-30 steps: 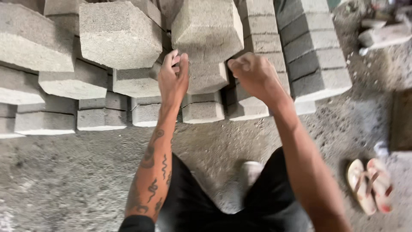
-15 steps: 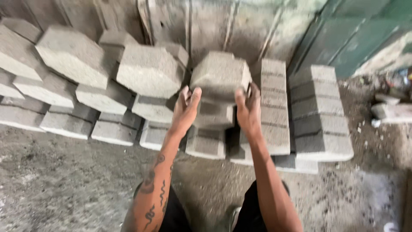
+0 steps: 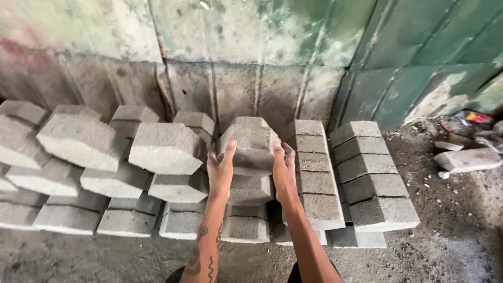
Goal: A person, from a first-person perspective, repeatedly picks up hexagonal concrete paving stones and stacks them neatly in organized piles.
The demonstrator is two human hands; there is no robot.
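Both hands, left [image 3: 220, 172] and right [image 3: 284, 173], clasp a grey paving block [image 3: 251, 144] atop stacked blocks [image 3: 250, 209]; green wall [image 3: 419, 57] behind.

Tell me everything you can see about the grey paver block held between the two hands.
The paver block is rough grey concrete with a faceted, roughly hexagonal outline and chamfered edges, dry and unbroken as far as visible. It sits at the top of a stack of like blocks, tilted slightly. The left hand presses its left side and the right hand its right side. Whether its underside rests on the block below cannot be told.
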